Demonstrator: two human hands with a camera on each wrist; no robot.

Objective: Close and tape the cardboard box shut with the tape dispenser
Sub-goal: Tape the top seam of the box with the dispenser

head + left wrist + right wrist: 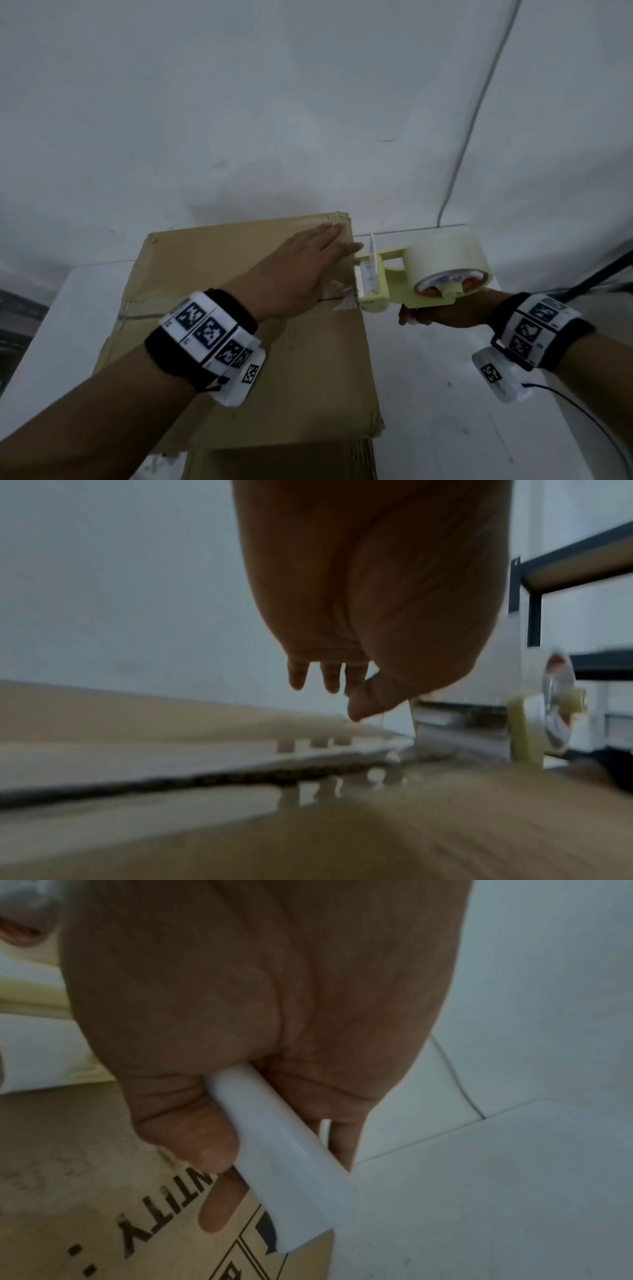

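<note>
Risk, while clear tape [337, 294] bridges the seam only at the box's right edge: could peel off if pulled before being pressed down.
Cause: short stuck length; left hand [294, 270] lying beyond the seam, not on the tape end.
Second risk: could wander off the seam [171, 783] if tilted; far flap edge raised slightly in the left wrist view, so a gap might get sealed in.
Left fingers: straight and nearly together, flat on the far flap toward the top's far right corner, holding nothing.
Right hand [442, 313]: fingers clamped round the white handle [284, 1153], thumb curled over it.
Tape dispenser [421, 274]: pale yellow frame, wide roll, mouth against the box's right edge at the seam.
Cardboard box [239, 342]: brown, flaps folded shut, on the table [445, 411] against its far edge; black print on the right side.
Progress: judged as barely started.
</note>
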